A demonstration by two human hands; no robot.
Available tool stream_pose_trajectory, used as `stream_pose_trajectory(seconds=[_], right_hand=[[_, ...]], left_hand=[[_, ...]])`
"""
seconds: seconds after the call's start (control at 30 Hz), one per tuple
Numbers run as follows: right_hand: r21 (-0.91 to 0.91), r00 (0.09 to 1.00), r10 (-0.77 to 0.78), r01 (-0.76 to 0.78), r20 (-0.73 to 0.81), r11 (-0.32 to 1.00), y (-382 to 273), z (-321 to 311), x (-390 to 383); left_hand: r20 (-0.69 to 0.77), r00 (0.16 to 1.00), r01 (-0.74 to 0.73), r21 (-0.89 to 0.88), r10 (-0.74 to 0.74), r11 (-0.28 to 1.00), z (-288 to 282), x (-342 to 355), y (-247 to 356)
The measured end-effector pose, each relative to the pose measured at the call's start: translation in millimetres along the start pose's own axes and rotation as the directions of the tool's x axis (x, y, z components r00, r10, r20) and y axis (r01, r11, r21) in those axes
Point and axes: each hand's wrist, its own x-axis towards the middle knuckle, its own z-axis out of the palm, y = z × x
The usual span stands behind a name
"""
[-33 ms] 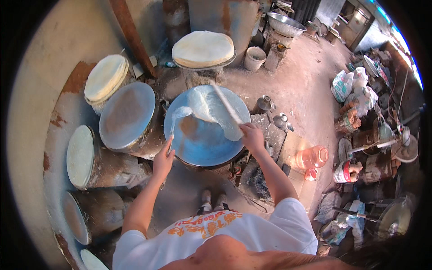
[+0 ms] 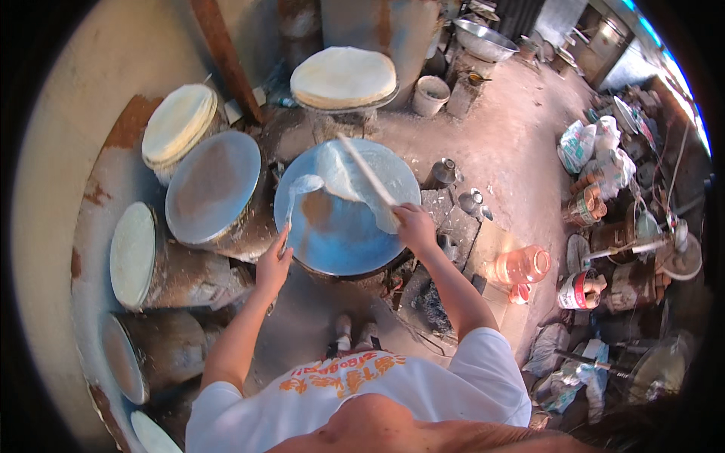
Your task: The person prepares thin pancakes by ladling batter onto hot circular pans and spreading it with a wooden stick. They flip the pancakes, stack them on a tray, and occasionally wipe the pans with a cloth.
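A round blue griddle [image 2: 332, 253] lies in front of me, with a thin sheet of whitish batter [image 2: 340, 175] over its far and right part. Around the thin handle of a ladle [image 2: 306, 183], my left hand [image 2: 273, 264] is closed at the griddle's near left edge; the white-coated head rests over the surface. My right hand [image 2: 415, 226] grips one end of a long pale wooden spreader [image 2: 366, 170] at the right rim. The spreader slants to the far left across the batter, its far end by the far rim.
Beyond the griddle, a stack of thin round pancakes [image 2: 343, 78] sits on a stand; a second stack [image 2: 180, 124] is at the far left. Another griddle [image 2: 213, 189] adjoins on the left. At right are metal jugs [image 2: 444, 172], a pinkish plastic jar [image 2: 521, 264] and piled bags [image 2: 578, 147].
My right hand has moved slightly left, and the spreader's far end has swung left toward the far rim. The left hand and ladle have hardly moved.
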Motion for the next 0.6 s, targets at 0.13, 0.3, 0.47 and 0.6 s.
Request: stream_pose_trajectory(seconds=[0.13,0.3,0.47,0.6], right_hand=[[0.168,0.983,-0.154,0.136,0.104,0.976,-21.9,40.3,-2.6],[0.267,0.978,-0.144,0.1,0.152,0.958,26.6,12.3,14.0],[0.435,0.939,-0.269,0.155,0.213,0.887,1.2,12.7,39.7],[0.379,0.873,-0.303,0.151,0.383,0.913,0.6,9.7,12.5]], left_hand=[[0.061,0.967,0.24,0.13,-0.249,0.962,-19.4,-34.4,0.0],[0.186,0.957,0.194,0.17,-0.225,0.966,-36.5,-53.8,48.1],[0.243,0.954,0.114,0.241,-0.174,0.964,-22.7,-59.4,25.8],[0.211,0.977,0.001,0.15,-0.033,0.989,-32.0,-107.2,15.8]])
